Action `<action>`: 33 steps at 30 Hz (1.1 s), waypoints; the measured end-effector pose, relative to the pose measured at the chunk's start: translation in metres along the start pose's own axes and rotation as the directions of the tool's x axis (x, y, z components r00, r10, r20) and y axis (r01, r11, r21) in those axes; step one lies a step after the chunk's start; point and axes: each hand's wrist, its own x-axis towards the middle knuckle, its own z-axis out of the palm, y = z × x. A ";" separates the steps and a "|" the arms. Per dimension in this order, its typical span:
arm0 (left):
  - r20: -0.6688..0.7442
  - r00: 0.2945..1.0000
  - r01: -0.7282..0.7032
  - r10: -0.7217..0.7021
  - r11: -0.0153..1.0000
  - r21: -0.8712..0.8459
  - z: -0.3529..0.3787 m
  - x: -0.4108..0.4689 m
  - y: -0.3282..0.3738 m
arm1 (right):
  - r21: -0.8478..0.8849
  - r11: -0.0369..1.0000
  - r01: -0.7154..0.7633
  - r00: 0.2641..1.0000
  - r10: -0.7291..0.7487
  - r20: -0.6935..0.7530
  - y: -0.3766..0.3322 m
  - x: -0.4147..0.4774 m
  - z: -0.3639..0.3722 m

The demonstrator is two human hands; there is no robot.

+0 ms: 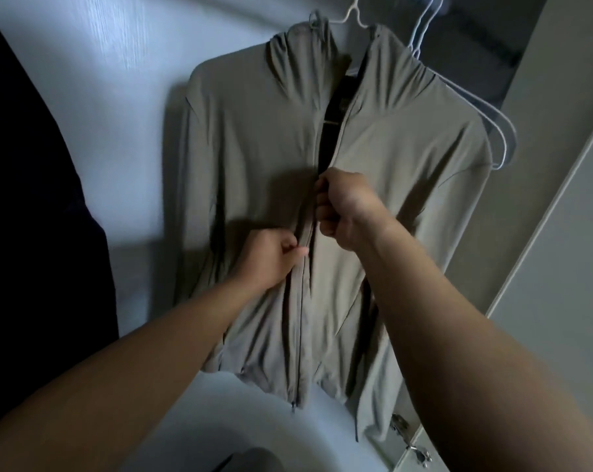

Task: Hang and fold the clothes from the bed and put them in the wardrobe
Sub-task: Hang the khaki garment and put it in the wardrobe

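1. Grey zip jacket (pixel 240 141) hangs on a white hanger (pixel 347 18) at 12 o'clock, against a pale panel (pixel 84 80)
2. Right hand (pixel 346 209), centre, fingers closed on the zip (pixel 302 318); draw straight toward 12
3. Left hand (pixel 271 257), toward 7, pinches the front below; keep it taut

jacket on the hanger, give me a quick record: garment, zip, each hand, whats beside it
garment: grey-green zip jacket hanging on a white hanger
zip: shut up to mid-chest, open above
left hand: pinches the jacket front beside the zip
right hand: grips the zip where the shut part ends
beside it: empty hangers to the right
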 end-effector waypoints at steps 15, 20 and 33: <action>-0.213 0.966 -0.140 0.147 0.989 0.049 -0.049 0.079 0.081 | 0.000 0.981 0.196 0.979 -0.196 0.057 -0.061 0.007 0.003; -0.137 0.983 -0.109 0.123 0.989 0.100 -0.043 0.073 0.072 | -0.071 0.970 0.234 0.972 -0.234 0.004 -0.089 0.014 -0.005; -0.039 0.971 -0.227 0.237 0.957 0.180 -0.059 0.114 0.086 | -0.101 0.935 0.339 0.938 -0.345 -0.040 -0.137 0.026 -0.004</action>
